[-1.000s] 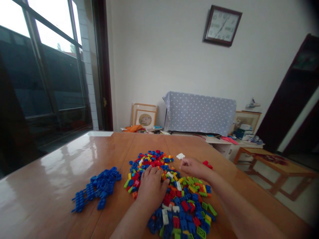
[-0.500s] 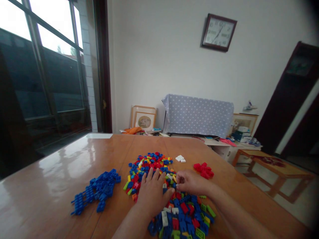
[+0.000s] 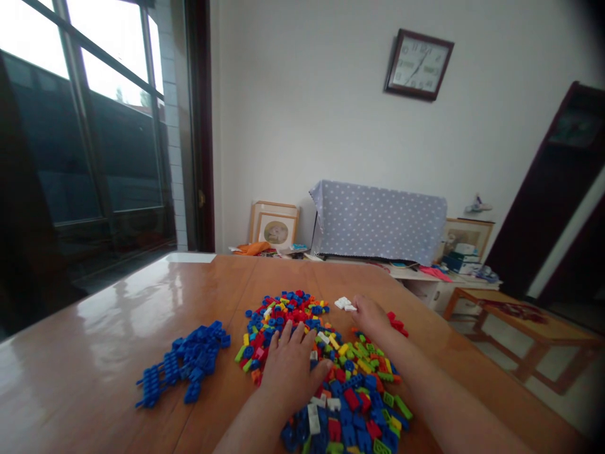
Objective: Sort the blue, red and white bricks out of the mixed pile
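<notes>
My left hand (image 3: 293,362) rests with fingers spread on a large mixed pile of plastic building bricks (image 3: 350,410) in red, blue, green, yellow and white. Farther off, my right hand (image 3: 373,317) is closed in a pinch at the edge of a small group of white bricks (image 3: 343,302). A white brick (image 3: 351,308) shows at its fingertips. Red bricks (image 3: 397,323) lie just beyond my right wrist, partly hidden by it. Over on the left is a separate heap of blue bricks (image 3: 189,359).
All the bricks lie on a glossy wooden table (image 3: 104,353). Behind it, a polka-dot cloth (image 3: 378,221) covers something on a low cabinet (image 3: 432,291). A small wooden table (image 3: 524,321) stands to the right, and glass doors (image 3: 113,139) are at left.
My right hand has moved from the mixed pile, away and to the right, to the white bricks. My left hand has stayed on the pile. The view has shifted slightly.
</notes>
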Available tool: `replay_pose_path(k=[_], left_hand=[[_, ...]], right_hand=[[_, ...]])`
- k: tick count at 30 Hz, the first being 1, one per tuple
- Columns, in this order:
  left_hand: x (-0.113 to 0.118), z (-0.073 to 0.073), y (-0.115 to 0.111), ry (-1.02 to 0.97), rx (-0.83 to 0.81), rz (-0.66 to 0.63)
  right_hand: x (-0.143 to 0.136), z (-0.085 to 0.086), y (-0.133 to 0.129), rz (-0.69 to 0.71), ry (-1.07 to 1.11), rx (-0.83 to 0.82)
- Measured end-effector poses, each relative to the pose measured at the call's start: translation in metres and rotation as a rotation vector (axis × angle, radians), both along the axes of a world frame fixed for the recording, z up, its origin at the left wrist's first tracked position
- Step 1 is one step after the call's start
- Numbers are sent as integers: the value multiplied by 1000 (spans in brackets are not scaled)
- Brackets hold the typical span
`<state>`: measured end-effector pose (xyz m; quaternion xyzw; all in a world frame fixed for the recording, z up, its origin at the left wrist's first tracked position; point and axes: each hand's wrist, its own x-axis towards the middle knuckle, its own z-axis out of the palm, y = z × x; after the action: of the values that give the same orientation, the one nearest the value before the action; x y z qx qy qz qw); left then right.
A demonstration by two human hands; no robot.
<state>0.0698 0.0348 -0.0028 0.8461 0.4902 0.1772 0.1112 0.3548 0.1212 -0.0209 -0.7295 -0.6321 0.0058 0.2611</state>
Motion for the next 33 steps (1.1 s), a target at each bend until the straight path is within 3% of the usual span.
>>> replay_pose_path(k=[10,17,28,33], left_hand=[[0,4,-1,15,-10,0],[-1,2,0,11,-10,2],[-2,2,4,-23,-18,13],[-1,5,2,-11,-21,18]], right_hand=[[10,-10,14,-28,45,-63],[2,-11,7,52,123,-92],[-51,9,-30,431,200,-200],[-73,20,-44,495,36,-194]])
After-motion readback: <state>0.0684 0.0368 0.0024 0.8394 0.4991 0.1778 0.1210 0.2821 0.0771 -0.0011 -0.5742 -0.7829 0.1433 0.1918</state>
